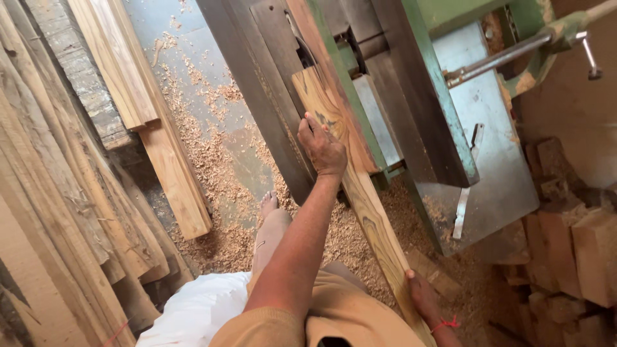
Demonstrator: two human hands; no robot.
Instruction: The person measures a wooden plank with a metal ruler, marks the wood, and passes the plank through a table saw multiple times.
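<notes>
The plank (360, 193), a long narrow board of striped brown and yellow wood, is seen from the head camera lying lengthwise on the machine surface (411, 96), its far end well onto the dark metal bed and its near end overhanging the surface's near edge toward the person. It is pressed flat by the left hand (321, 149), whose palm and spread fingers are laid on the upper face near the surface's near edge; the fingers are curled over the board's left edge rather than closed around it, so that the wood appears to be kept down and against the green fence (340, 77) alongside. The right hand (421, 297) is set low at the plank's near end, with fingers wrapped under and around the edge; how tightly it is closed cannot be told, as it is partly hidden by the board. A red thread (447, 324) is worn on that wrist.

The surface is made up of long steel tables, worn and dusted, with a grey-blue side plate (488, 154) and a steel lever rod (508, 54) at the far right corner. The floor (212, 160) is strewn with pale shavings, heaped thickest beneath the machine. Rough boards (64, 180) are stacked along the left, and reddish bricks (572, 257) are piled on the right. A bare foot (268, 202) is planted among the shavings.
</notes>
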